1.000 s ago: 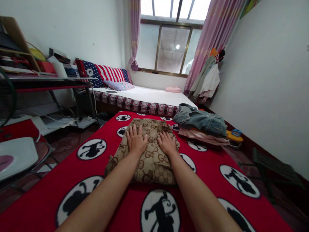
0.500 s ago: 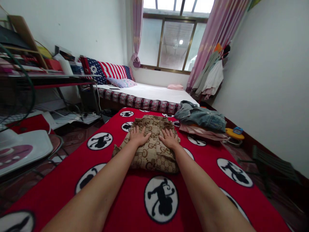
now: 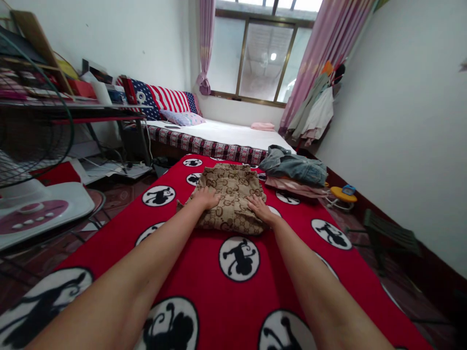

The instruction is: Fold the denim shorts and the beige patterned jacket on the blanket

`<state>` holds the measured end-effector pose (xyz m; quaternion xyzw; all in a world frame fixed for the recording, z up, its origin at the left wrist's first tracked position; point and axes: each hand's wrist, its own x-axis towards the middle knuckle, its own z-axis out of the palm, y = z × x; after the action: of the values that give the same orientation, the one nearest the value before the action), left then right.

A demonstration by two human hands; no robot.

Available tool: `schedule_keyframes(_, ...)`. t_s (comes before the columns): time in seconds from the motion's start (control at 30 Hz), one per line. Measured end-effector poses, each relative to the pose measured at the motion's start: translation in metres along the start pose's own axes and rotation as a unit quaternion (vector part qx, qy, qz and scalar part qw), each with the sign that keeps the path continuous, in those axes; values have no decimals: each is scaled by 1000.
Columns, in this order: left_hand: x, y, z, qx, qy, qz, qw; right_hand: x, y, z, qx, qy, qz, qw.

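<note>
A folded beige garment point(image 3: 232, 197) with a brown letter pattern lies on the red cloth point(image 3: 215, 277), its far edge showing a gathered band. My left hand point(image 3: 207, 198) rests palm down on the garment's left side, its fingers stretched out. On the right side, my right hand point(image 3: 260, 210) lies along the garment's edge, open with fingers a little apart. Neither hand is gripping the fabric visibly. Behind and to the right, a denim garment point(image 3: 294, 165) sits on top of folded pink clothing point(image 3: 292, 186).
A bed point(image 3: 226, 132) with a white sheet stands beyond the red cloth. At left are a cluttered desk point(image 3: 109, 115), a wire fan guard point(image 3: 36, 141) and a white tray-like surface point(image 3: 69, 199). A yellow stool point(image 3: 343, 195) and a dark folding stool point(image 3: 390, 231) stand at right.
The view has shifted, showing more of the red cloth in front. My right hand has slid outward to the garment's right edge. My left hand stays on the left side.
</note>
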<state>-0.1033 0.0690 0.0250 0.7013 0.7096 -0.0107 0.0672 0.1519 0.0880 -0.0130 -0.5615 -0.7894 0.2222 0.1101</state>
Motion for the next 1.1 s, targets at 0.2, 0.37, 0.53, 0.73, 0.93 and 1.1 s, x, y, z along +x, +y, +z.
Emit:
schedule_keyframes(0.2,-51,7,12,25,112,40,993,-45,9,10,70,25,-12,997)
schedule_keyframes(0.37,-99,0,24,30,205,124,970,-71,14,23,195,151,-74,966)
schedule_keyframes(0.53,-133,-39,5,-23,230,200,952,-81,22,25,312,216,-131,916)
schedule_keyframes(0.73,-115,-109,-12,-207,216,208,931,-80,23,24,366,237,-117,892)
schedule_keyframes(0.93,-81,-121,13,-310,205,138,918,-84,17,21,343,327,-75,877)
schedule_keyframes(1.1,-67,-109,33,-282,193,77,937,-85,14,23,303,334,-17,892)
